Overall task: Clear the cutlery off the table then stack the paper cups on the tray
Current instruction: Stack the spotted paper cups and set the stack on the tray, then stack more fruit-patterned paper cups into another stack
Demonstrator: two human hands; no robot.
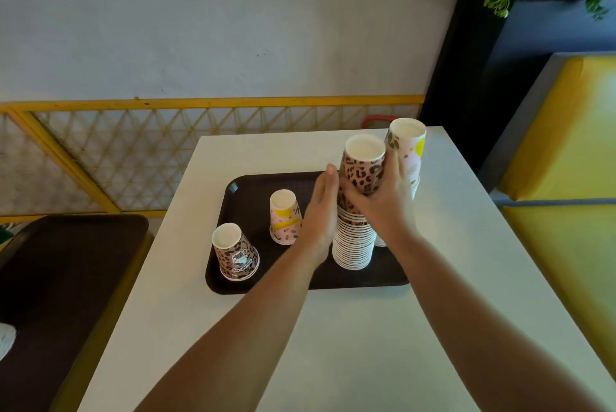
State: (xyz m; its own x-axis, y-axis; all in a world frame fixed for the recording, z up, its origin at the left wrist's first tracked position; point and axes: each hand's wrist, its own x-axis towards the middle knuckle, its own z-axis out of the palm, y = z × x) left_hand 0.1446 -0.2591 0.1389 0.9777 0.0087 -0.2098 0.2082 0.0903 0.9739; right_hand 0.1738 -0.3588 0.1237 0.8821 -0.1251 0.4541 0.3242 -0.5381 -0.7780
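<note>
No cutlery is visible on the white table [350,328], so the first stage of the task appears complete; the work in hand is the stacking of paper cups on the dark brown tray [240,285]. Two tall stacks of inverted cups stand at the right end of the tray: the leopard-print stack [358,211] in front and a second stack with yellow markings [408,148] just behind it and to the right, partly hidden by the hand. Two single cups remain unstacked on the tray — a leopard-print cup [235,253] at the near left corner and a pink cup with yellow patches [285,216] further in, between that corner cup and the front stack. The person's right hand [383,201] is wrapped around the upper part of the leopard-print stack, fingers closed on the topmost cups. The left hand [321,208] is flat and extended, palm toward the stack's left side; whether it touches the cups or merely stands just beside them cannot be determined from this angle. Judged from the layout, the task is well advanced: the two loose cups still have to be added, and the pink cup lies nearest, just left of the left hand. A second brown tray [66,278] rests on the seat well to the left, apart from the work area.
</note>
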